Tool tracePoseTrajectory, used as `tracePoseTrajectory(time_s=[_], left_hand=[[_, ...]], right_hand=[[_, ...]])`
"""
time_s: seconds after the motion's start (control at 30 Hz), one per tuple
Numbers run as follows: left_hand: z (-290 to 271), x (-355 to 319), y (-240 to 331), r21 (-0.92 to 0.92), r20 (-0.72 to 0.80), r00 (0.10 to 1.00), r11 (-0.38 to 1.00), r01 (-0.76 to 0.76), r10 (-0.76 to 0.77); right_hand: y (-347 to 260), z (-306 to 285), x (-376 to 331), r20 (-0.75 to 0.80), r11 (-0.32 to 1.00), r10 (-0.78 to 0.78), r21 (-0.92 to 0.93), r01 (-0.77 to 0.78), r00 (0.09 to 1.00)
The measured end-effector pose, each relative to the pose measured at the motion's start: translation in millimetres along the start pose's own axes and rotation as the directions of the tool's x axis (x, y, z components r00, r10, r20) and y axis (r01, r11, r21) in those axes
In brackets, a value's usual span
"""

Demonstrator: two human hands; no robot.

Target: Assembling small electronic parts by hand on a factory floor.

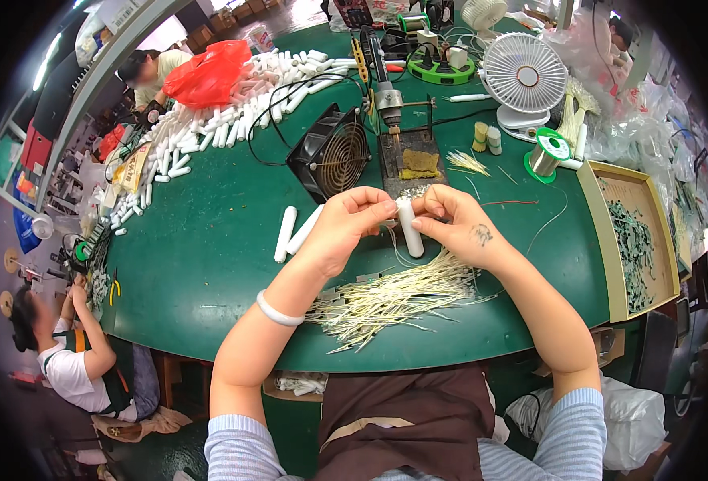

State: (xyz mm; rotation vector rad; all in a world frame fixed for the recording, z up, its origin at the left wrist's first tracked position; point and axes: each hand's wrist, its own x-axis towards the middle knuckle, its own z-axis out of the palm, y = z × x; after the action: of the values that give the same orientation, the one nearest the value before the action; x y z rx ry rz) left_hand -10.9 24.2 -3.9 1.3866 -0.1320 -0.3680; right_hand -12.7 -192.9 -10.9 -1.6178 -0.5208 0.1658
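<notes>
Worktop point(209, 248): green, carrying everything.
Tube pile point(233, 112): white tubes lying heaped at the far left.
Wire bundle point(394, 301): pale wires fanning out just below both hands.
Left hand point(346, 228): fingers point(382, 210) closing on the top of the white tube point(408, 228).
Right hand point(458, 224): fingers pinching the same tube, holding it upright above the wires.

Single head-worn fisheye view, steeply downward and close over the green table point(209, 240).
</notes>
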Motion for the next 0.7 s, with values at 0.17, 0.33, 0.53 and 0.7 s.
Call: tracePoseTrajectory(time_s=[0.17, 0.33, 0.53, 0.7], left_hand=[[3, 6, 4, -0.03, 0.0, 0.993, 0.992, 0.119, -0.119], [3, 14, 1, -0.132, 0.041, 0.989, 0.981, 0.144, -0.139], [4, 20, -1, -0.205, 0.05, 0.984, 0.963, 0.177, -0.17], [6, 26, -6, -0.209, 0.026, 0.985, 0.962, 0.173, -0.172]], right_hand=[[2, -5, 1, 0.065, 0.992, 0.067, 0.104, -0.074, 0.996], [3, -5, 4, 0.116, 0.983, 0.123, 0.123, -0.137, 0.986], [3, -4, 5, 0.113, 0.972, 0.148, 0.169, -0.166, 0.983], [3, -9, 6, 0.013, 0.982, 0.179, 0.058, -0.179, 0.984]])
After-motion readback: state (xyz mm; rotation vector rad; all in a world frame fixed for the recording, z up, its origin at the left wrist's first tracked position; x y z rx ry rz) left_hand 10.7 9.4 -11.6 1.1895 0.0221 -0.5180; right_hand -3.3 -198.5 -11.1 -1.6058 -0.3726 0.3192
